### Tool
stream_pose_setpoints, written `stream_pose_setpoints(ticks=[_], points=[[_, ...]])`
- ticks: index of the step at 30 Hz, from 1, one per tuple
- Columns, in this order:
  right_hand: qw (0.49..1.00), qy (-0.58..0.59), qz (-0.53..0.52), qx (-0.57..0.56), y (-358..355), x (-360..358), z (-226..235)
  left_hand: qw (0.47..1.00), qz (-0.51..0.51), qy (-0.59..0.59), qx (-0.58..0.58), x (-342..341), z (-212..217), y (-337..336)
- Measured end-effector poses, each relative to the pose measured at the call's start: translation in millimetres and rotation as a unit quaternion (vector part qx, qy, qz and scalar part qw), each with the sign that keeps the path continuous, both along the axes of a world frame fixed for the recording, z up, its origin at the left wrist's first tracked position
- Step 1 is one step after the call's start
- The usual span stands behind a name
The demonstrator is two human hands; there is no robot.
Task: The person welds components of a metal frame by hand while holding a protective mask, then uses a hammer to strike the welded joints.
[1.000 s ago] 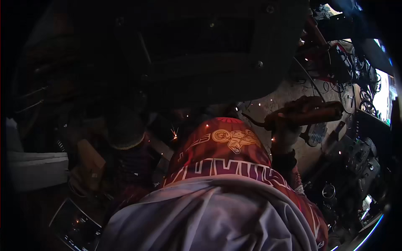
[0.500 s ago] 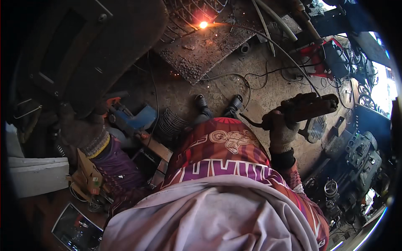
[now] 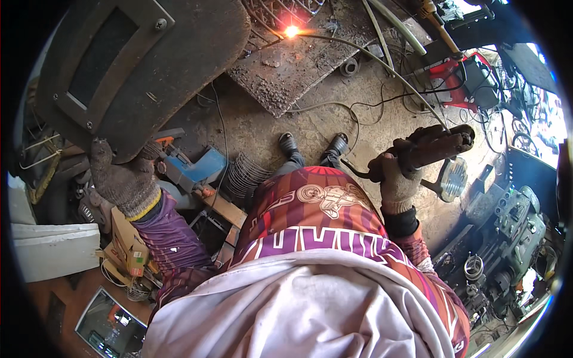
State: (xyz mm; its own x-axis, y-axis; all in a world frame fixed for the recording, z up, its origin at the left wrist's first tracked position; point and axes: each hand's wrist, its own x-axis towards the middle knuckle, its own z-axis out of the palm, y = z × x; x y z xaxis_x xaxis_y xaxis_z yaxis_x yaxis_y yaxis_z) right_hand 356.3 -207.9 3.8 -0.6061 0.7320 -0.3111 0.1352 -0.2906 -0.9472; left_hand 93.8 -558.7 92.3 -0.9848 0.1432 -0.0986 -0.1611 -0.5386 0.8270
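Note:
My gloved left hand [image 3: 128,182] grips the lower edge of a dark handheld welding shield [image 3: 179,56], which has a framed dark window. The shield is held out at the upper left. In my gloved right hand [image 3: 399,186] is a worn, dark electrode holder [image 3: 441,149]. A long, thin, bent welding rod [image 3: 388,58] runs from its jaws up and left. At the rod's far end, a bright orange glow [image 3: 291,31] sits against the edge of a metal grille [image 3: 253,25]. The grille lies on a rough, crusted metal plate [image 3: 280,80], partly hidden by the shield.
Cables [image 3: 325,106] trail over the floor beyond my feet. A blue and orange tool [image 3: 197,167] and a coil of wire [image 3: 248,173] lie at left. On the right are a red machine [image 3: 447,80], a flat metal piece [image 3: 452,179] and a green-grey machine [image 3: 516,227].
The picture has grown much brighter. The shield sits slightly farther right, and my right hand with the electrode holder has shifted a little left. The glow stays at the grille's edge.

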Motion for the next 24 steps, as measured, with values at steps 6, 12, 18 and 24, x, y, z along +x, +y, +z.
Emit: stream_pose_setpoints(ticks=[6, 12, 18, 24], points=[[1.0, -0.001, -0.002, -0.004, -2, -4, 0, 0.999, 0.02, 0.006, 0.025, -6, -13, -5], [1.0, -0.01, 0.001, -0.009, 0, -8, -4, 1.0, -0.023, 0.012, -0.002, 5, -21, 10], [1.0, -0.005, 0.005, -0.002, 0, -9, -11, 0.997, -0.063, 0.035, -0.024, 36, -19, 65], [1.0, -0.004, 0.018, -0.016, 1, -9, -10, 0.996, -0.067, -0.014, -0.05, 47, -23, 77]])
